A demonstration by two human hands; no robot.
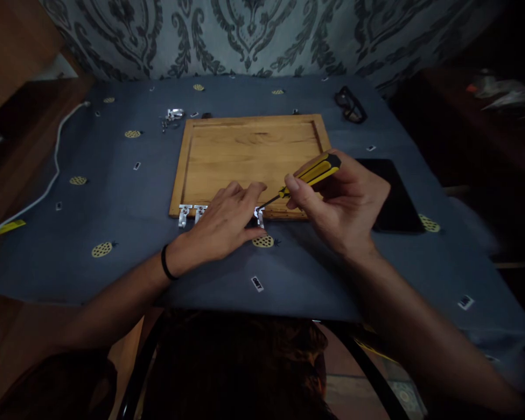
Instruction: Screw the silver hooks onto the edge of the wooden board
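Observation:
A yellow-and-black screwdriver is gripped in my right hand, its shaft slanting down to the left. Its tip meets a small shiny metal fitting, hinge-like in shape, at the near edge of a framed wooden panel. My left hand lies over that edge with fingers stretched out, index finger and thumb on either side of the fitting. To its left, two similar metal fittings sit along the same edge, one partly covered by the hand. Any screw under the tip is too small to make out.
Behind the panel's left corner lie another shiny metal piece and small loose parts. Black-framed glasses rest at the back right. A dark tablet lies right of the panel, and a white cable runs down the left.

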